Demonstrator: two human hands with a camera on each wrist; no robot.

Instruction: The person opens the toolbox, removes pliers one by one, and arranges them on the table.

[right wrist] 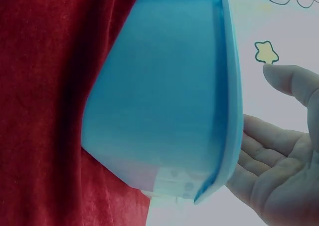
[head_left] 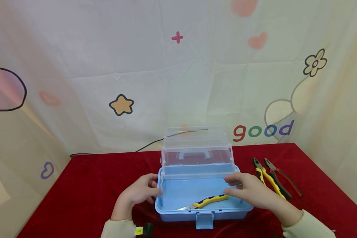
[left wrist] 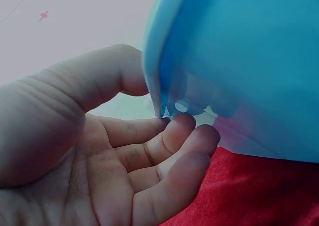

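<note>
A light blue toolbox [head_left: 175,216] stands on the red cloth, its clear lid [head_left: 196,142] raised at the back. In it lies a tool with yellow-and-black handles [head_left: 211,200] and a pointed metal end; its exact kind is unclear. My left hand [head_left: 139,191] holds the box's left rim, thumb over the edge and fingers curled below it outside, as the left wrist view [left wrist: 114,151] also shows. Over the right rim hovers my right hand [head_left: 253,191], fingers loosely extended and thumb apart from the box. Nothing is in its grasp in the right wrist view [right wrist: 284,161].
Right of the box lie yellow-and-black pliers [head_left: 269,177] and red-and-black pliers [head_left: 285,180], partly behind my right hand. The front latch [head_left: 204,220] hangs down. A printed curtain [head_left: 142,66] rises behind the table, and a thin black cable [head_left: 150,143] runs along its foot.
</note>
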